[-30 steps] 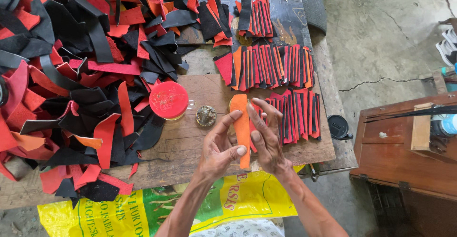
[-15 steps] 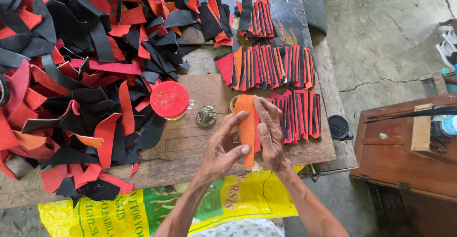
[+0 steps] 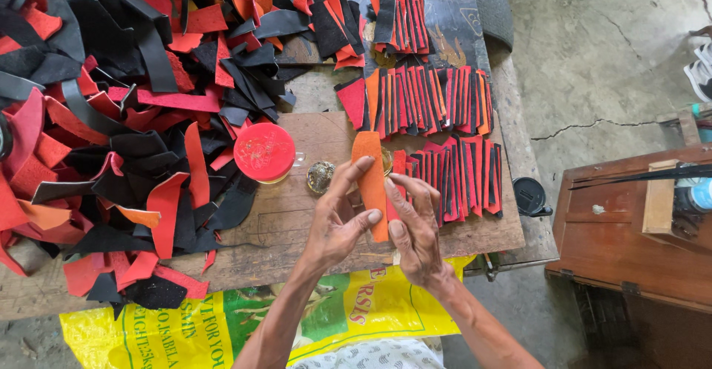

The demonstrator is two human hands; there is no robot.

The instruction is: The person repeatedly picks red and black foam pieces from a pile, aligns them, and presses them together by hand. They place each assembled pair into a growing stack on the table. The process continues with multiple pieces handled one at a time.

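Observation:
An orange strip of soft material (image 3: 370, 178) stands upright between my two hands above the wooden board (image 3: 297, 213). My left hand (image 3: 335, 222) holds its left edge with thumb and fingers. My right hand (image 3: 415, 228) presses against its right side, fingers spread along it. Just behind the strip sits a small open tin (image 3: 386, 160), mostly hidden. A round tin lid (image 3: 320, 177) lies to the left of my hands. Rows of red, black and orange strips (image 3: 445, 169) lie overlapping to the right.
A jar with a red lid (image 3: 265, 152) stands on the board. A big heap of red and black scraps (image 3: 111, 117) fills the left. A yellow printed sack (image 3: 222, 317) lies below. A wooden box (image 3: 638, 228) and black round cap (image 3: 529, 195) sit right.
The orange strip has shifted slightly right and up between my hands. My left fingers have closed further around its edge.

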